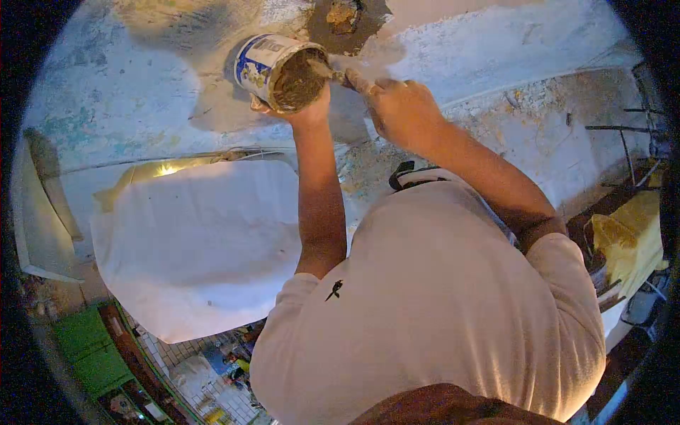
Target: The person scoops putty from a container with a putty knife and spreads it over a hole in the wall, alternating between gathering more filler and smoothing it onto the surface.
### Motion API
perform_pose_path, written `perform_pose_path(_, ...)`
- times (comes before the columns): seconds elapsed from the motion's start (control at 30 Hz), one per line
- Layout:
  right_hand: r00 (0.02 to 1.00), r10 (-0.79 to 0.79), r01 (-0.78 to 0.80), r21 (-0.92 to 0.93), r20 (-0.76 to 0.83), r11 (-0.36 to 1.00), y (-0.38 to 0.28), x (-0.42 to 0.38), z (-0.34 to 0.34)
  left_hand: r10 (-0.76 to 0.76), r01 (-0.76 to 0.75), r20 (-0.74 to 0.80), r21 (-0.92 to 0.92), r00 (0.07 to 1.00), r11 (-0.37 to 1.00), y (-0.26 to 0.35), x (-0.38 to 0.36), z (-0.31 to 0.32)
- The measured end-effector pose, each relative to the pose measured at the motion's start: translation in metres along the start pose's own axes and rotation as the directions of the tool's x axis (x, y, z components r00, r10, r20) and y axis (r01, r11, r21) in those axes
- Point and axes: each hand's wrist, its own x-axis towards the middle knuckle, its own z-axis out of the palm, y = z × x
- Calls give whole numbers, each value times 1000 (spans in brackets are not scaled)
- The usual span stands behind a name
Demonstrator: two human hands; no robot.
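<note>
A white plastic tub (258,60) with a blue printed label is tilted on its side, its open mouth facing right and towards me. Grey-brown wet plaster (296,83) coats the inside. My left hand (312,110) is closed around the tub from below, with fingertips showing at its lower left. In my right hand (404,110), fingers closed, is a small trowel (322,69) whose blade reaches into the tub's mouth. Most of its handle is hidden by the fingers.
A dark wet patch (340,39) with a brownish lump lies on the wall surface beyond the tub. A white sheet (205,241) hangs at left with a light glowing behind it. Dark metal bars (623,129) stick out at right. Green cabinets (88,347) show at lower left.
</note>
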Motion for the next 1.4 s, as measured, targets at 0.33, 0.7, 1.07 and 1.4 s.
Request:
perform_pose_path(0.33,999,-24,32,514,-23,857,-7,-4,14,-36,84,255,-180,966,980,14,9,-30)
perform_pose_path(0.7,949,18,-313,941,313,129,11,-5,26,301,-297,22,244,953,923,18,12,-40)
perform_pose_path(1.07,860,103,-465,851,500,-243,19,-20,-5,266,-243,-105,189,958,951,20,-3,-29)
perform_pose_path(1.4,898,215,-429,876,385,223,55,-34,-27,446,-420,-73,231,892,878,61,-55,-35)
